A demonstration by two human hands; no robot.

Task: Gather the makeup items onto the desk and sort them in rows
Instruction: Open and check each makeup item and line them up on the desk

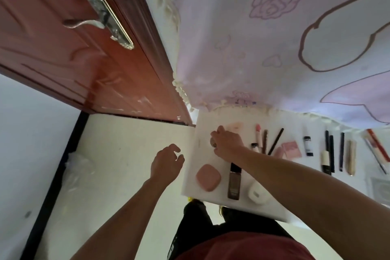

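Makeup items lie in rows on the white desk [202, 124]. My right hand [226, 142] reaches over the desk's far left part, its fingers curled round a small round item [212, 141] that is mostly hidden. My left hand [166, 161] hovers left of the desk edge with loosely curled fingers, holding nothing. In the near row sit a pink compact [208, 177], a dark foundation bottle [234, 181] and a white round case [256, 193]. Farther back lie a pink lipstick [257, 136], brown pencils [275, 141], a pink box [292, 149] and several dark pens [331, 154].
A brown door [84, 65] with a metal handle [99, 20] stands to the left. A pink flowered curtain [274, 38] hangs behind the desk. A clear plastic bag [79, 167] lies on the pale floor by the dark skirting. My legs stand against the desk's near edge.
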